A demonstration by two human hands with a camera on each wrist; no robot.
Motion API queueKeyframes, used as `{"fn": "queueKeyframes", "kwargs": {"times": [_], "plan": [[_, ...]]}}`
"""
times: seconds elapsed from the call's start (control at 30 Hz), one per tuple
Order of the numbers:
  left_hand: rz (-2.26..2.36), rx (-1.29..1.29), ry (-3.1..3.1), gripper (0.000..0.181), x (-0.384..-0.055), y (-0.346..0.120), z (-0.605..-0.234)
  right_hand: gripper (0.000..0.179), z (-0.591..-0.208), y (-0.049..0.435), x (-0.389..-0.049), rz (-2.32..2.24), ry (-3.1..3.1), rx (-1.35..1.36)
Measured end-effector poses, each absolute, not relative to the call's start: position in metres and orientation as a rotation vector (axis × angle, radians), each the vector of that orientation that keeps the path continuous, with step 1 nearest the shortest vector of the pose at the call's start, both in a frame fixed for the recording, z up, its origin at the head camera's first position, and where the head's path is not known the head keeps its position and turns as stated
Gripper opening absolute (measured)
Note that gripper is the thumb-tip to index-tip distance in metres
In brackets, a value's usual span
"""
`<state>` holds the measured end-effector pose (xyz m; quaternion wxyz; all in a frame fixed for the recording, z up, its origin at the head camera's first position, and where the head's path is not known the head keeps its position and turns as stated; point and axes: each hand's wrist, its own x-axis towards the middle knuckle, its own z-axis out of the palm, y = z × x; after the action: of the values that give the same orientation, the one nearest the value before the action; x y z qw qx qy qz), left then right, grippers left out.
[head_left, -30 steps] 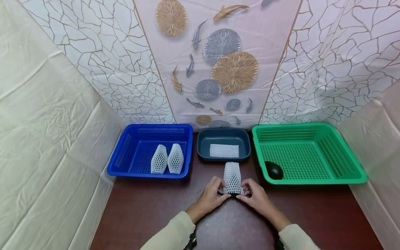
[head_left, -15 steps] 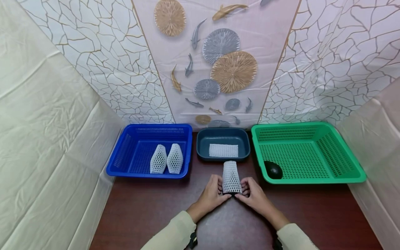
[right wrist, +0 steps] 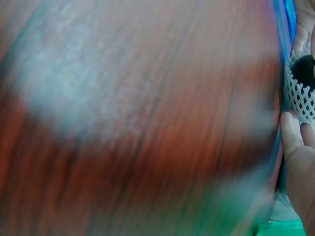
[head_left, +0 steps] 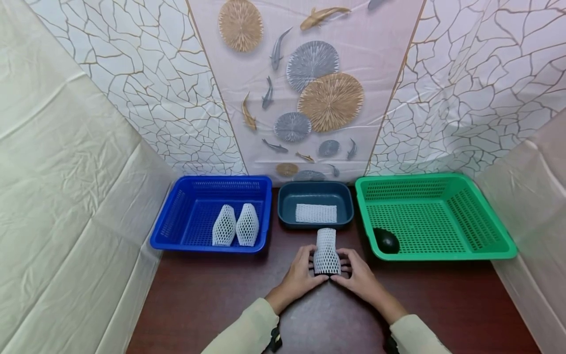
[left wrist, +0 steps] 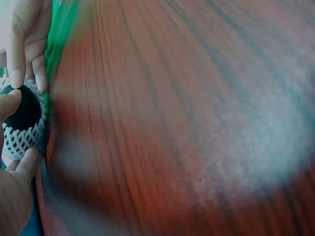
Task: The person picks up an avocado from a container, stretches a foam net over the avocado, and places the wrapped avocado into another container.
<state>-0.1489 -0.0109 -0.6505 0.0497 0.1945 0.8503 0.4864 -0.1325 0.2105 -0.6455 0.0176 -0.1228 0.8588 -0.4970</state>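
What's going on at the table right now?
Someone's left hand and right hand together hold a white foam net around a dark rounded object, whose end shows at the opening. Two bulging nets sit in the blue basket, a flat net lies in the dark tray, and a bare dark object sits in the green basket.

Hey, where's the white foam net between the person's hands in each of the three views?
Head: the white foam net is between the left hand and right hand, below centre.
Left wrist: it is at the left edge, around mid-height.
Right wrist: it is at the right edge, above mid-height, partly cut off.
Shared landmark: the black object showing in its open end.
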Motion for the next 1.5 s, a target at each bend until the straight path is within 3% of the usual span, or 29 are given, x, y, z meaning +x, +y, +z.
{"fn": "queueKeyframes", "kwargs": {"times": [1.1,1.5], "plan": [[1.647,0.637,2.859,0.055,-0.147,-0.002,-0.658,0.051,-0.643,0.198,-0.141,-1.571,2.829,-0.296],[1.620,0.618,2.953,0.050,-0.147,-0.001,-0.660,0.057,-0.650,0.193,-0.143,-1.575,2.870,-0.262]]}}
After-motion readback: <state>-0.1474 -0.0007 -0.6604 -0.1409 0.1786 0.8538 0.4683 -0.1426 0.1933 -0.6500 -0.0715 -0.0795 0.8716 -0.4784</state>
